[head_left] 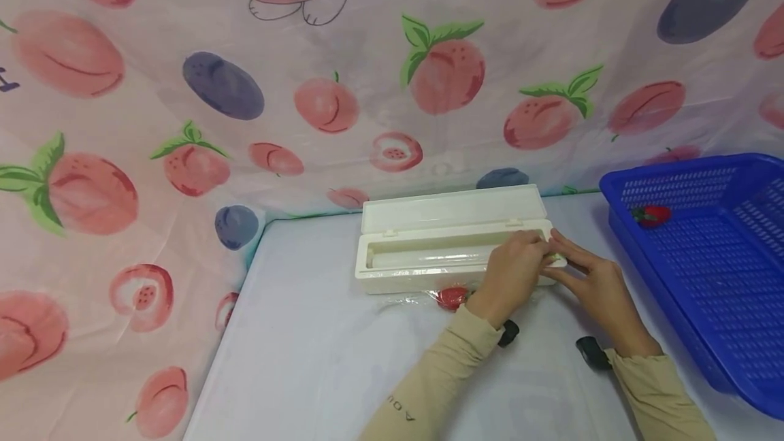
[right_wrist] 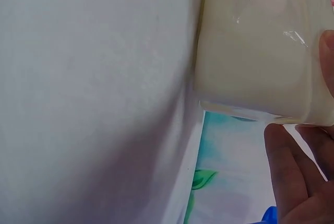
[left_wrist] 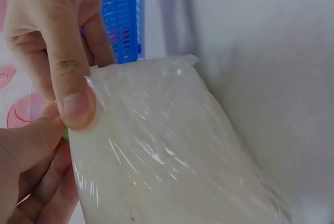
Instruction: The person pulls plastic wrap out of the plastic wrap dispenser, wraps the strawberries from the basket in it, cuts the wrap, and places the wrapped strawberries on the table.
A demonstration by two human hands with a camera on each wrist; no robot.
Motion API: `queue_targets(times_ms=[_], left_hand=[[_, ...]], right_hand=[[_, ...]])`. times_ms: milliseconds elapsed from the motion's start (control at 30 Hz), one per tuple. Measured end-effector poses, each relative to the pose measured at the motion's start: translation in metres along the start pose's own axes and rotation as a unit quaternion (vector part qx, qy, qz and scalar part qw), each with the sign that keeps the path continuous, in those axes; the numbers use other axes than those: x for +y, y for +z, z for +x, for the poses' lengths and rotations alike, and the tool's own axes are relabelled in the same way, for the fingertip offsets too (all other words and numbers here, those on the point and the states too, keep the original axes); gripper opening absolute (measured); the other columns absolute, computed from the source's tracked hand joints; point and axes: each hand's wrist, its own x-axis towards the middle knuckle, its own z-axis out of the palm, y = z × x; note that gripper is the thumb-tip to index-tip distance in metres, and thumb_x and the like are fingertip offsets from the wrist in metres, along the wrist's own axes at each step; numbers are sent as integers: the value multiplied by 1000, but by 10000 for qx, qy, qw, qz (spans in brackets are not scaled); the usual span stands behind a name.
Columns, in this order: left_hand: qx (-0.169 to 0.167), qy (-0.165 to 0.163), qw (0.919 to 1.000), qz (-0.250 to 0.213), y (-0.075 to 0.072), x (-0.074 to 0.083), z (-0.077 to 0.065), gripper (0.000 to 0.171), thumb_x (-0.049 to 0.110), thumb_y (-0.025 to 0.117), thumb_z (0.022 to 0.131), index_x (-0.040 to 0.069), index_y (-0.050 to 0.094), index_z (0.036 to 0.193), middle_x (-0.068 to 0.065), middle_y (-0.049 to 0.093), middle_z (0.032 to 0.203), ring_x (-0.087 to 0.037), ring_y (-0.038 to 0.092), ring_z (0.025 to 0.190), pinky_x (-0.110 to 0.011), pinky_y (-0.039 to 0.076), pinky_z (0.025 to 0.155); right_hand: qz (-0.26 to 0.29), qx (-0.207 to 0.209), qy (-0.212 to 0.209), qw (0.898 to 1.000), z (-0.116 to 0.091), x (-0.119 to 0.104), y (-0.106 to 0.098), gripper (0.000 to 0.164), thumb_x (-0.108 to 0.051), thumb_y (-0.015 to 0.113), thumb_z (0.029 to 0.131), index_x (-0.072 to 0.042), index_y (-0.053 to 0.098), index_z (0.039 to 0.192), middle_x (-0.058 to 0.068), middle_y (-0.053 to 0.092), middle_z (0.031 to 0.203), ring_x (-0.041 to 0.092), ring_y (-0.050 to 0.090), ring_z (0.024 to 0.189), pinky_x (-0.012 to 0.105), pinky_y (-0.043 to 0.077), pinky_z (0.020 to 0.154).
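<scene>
Hands: both at right end of dispenser box [head_left: 453, 229]; left hand [head_left: 511, 269] pinching green tab [head_left: 556, 258], right hand [head_left: 597, 286] gripping box corner | Axis: box runs leftward from hands | Contents: lid [head_left: 453, 208] raised, roll [head_left: 422, 258] inside, clear film [left_wrist: 156, 140] over front | Red strawberry [head_left: 452, 298]: just left of left hand | Blue basket [head_left: 649, 278]: right of right hand, holding second strawberry [head_left: 657, 216]

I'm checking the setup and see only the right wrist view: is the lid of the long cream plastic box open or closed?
Observer: Open; the flat off-white plastic lid stands back behind the long cream plastic box.
Operator: Anything in front of the box?
Observer: Yes, a red strawberry lies close to its front.
Operator: And the bare left hand?
Observer: In the left wrist view, a small green piece shows at its fingertips.
</scene>
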Motion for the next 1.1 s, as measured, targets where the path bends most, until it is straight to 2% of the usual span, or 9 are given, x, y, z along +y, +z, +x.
queue_targets(times_ms=[200, 367, 467, 667, 833, 1100], left_hand=[[-22, 79, 9989, 463, -4, -4, -4, 18, 28, 67, 95, 22, 77, 109, 7, 69, 108, -5, 63, 102, -14, 53, 83], [-62, 84, 9985, 547, -8, -9, -12, 16, 23, 68, 94, 23, 77, 108, 7, 69, 102, -5, 64, 97, -14, 54, 76], [-38, 30, 9984, 571, -14, -16, -21, 13, 24, 67, 94, 23, 76, 104, 8, 67, 97, -5, 63, 93, -14, 53, 71], [228, -142, 9987, 444, -27, -50, -52, 11, 24, 67, 93, 19, 76, 97, 6, 66, 91, -7, 63, 88, -15, 52, 66], [407, -511, 9978, 119, -40, -80, -81, 10, 19, 71, 91, 15, 76, 98, 4, 65, 93, -8, 64, 90, -19, 55, 71], [571, -1052, 9928, -71, -61, -117, -116, 11, 15, 73, 89, 13, 76, 99, 2, 65, 93, -13, 64, 92, -25, 57, 76]], right_hand=[[-105, 106, -145, 9998, 1, -3, 2, 59, 6, 82, 73, 2, 62, 129, 17, 57, 138, -19, 47, 116, -1, 40, 88], [-40, 158, -201, 9997, -1, -4, 0, 60, 8, 82, 72, 3, 62, 129, 18, 57, 137, -16, 47, 119, 0, 41, 88], [93, 246, -222, 9994, -2, -4, -4, 61, 12, 82, 70, 4, 62, 127, 20, 58, 135, -14, 49, 120, 2, 43, 87], [314, 286, -164, 9990, -1, -5, -2, 59, 14, 81, 69, 6, 64, 125, 23, 58, 133, -14, 51, 118, 3, 45, 86], [405, 226, -11, 9989, 0, -4, 1, 59, 13, 81, 70, 6, 63, 125, 23, 57, 134, -14, 50, 119, 3, 45, 87], [332, 156, 191, 9991, 0, -3, 0, 58, 8, 81, 73, 3, 63, 127, 20, 56, 137, -16, 49, 118, 2, 44, 86]])
